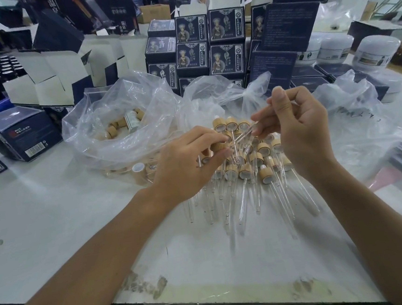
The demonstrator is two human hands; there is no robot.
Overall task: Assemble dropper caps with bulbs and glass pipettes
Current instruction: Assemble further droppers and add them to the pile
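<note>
While the left hand grips a wooden cap, the right hand pinches a glass pipette.

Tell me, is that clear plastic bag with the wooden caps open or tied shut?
Open. The plastic bag's mouth gapes wide, and loose wooden caps show inside.

Hands joining cap and pipette over desk pile

Left hand pinches a wooden cap; right hand pinches a glass pipette angled toward it. Assembled droppers heaped mid-desk, cap bag toward far left.
</note>
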